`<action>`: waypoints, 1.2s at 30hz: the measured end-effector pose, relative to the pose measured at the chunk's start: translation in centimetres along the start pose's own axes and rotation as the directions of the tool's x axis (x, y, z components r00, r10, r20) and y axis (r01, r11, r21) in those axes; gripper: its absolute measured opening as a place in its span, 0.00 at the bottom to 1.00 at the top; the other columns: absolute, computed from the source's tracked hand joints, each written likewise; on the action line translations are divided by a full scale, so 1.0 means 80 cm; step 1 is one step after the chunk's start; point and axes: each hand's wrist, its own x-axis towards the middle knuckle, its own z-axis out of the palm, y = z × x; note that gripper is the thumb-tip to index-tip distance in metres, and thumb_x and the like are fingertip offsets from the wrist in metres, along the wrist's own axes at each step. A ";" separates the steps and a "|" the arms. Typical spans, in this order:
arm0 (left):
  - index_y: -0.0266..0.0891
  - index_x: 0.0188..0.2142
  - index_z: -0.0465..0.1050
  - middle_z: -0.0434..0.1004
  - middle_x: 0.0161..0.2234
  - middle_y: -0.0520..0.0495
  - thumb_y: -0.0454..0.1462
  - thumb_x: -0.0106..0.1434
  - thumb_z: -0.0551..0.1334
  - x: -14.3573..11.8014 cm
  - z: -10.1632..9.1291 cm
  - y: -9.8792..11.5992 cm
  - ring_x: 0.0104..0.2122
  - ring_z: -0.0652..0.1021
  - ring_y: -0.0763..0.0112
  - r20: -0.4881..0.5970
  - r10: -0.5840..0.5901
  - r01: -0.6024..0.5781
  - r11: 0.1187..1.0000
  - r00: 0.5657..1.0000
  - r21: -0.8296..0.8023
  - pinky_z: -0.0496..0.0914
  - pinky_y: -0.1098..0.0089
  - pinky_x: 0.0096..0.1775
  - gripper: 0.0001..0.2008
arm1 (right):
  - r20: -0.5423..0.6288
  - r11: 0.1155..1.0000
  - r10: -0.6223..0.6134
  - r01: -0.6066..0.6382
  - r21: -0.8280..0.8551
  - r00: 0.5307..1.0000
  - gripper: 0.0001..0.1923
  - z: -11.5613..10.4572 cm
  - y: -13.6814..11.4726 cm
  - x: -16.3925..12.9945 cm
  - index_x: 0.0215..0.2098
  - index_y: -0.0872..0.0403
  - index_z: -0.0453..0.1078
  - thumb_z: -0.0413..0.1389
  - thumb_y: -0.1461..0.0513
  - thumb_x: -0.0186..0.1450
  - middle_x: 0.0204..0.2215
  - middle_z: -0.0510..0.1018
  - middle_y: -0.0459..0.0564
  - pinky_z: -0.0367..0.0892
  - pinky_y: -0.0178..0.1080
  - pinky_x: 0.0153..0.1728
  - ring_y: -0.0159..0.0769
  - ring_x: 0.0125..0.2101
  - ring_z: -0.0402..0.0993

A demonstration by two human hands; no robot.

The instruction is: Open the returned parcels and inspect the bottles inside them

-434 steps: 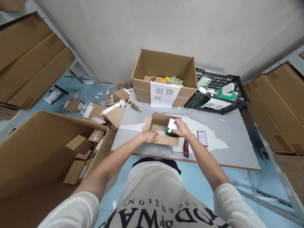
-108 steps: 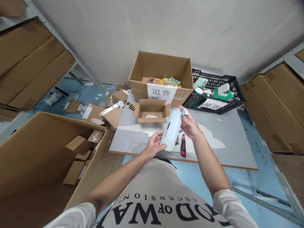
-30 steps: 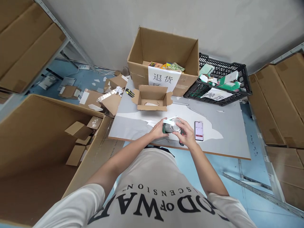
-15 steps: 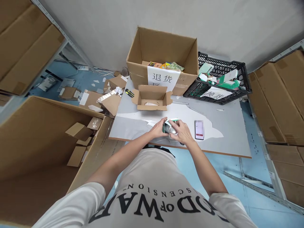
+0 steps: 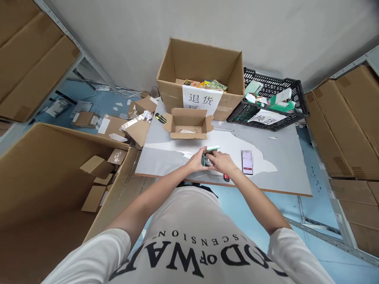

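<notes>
My left hand [image 5: 197, 161] is wrapped round the side of a small green box [image 5: 203, 159] above the front of the table. The box's pale green flap [image 5: 213, 148] stands up at the far side. My right hand [image 5: 224, 163] reaches over the box's opening, its fingers closed against a silvery item [image 5: 211, 159] inside. The fingers cover most of that item, so its kind cannot be made out. By my right wrist lies a red and black object [image 5: 226, 178], partly hidden. An opened small cardboard box [image 5: 189, 135] stands beyond my hands.
A phone [image 5: 247, 162] lies to the right on the table [image 5: 291, 165]. At the back are a large labelled carton [image 5: 168, 92] and a black crate [image 5: 301, 103] with green boxes. A yellow-black cutter [image 5: 160, 118] lies left. A huge carton [image 5: 59, 150] flanks the table.
My right hand's fingers have moved over the box's opening and cover more of the silvery item. The pale flap now stands up more plainly, and the red object by my wrist has come into view.
</notes>
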 end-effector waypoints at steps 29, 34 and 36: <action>0.43 0.49 0.60 0.69 0.48 0.46 0.47 0.46 0.70 0.011 -0.016 0.002 0.45 0.73 0.62 0.038 -0.035 0.028 0.987 0.999 0.158 0.70 0.62 0.45 0.33 | -0.534 0.752 0.018 0.341 0.564 0.845 0.28 0.065 0.067 0.006 0.51 0.50 0.65 0.61 0.50 0.56 0.59 0.63 0.59 0.61 0.53 0.54 0.48 0.59 0.59; 0.42 0.51 0.60 0.69 0.49 0.44 0.47 0.45 0.71 0.014 -0.022 0.009 0.47 0.73 0.61 0.033 -0.023 0.019 0.994 0.999 0.106 0.70 0.61 0.48 0.36 | -0.364 0.781 -0.193 0.367 0.505 0.911 0.22 0.059 0.078 0.025 0.50 0.54 0.65 0.58 0.54 0.61 0.60 0.62 0.60 0.58 0.51 0.57 0.46 0.61 0.57; 0.42 0.54 0.58 0.69 0.51 0.43 0.46 0.44 0.72 0.013 -0.026 0.011 0.48 0.73 0.60 0.036 -0.028 0.025 0.997 0.999 0.069 0.69 0.60 0.49 0.40 | -0.348 0.782 -0.208 0.369 0.502 0.914 0.18 0.059 0.078 0.027 0.49 0.53 0.65 0.55 0.54 0.63 0.58 0.65 0.59 0.60 0.49 0.56 0.45 0.58 0.62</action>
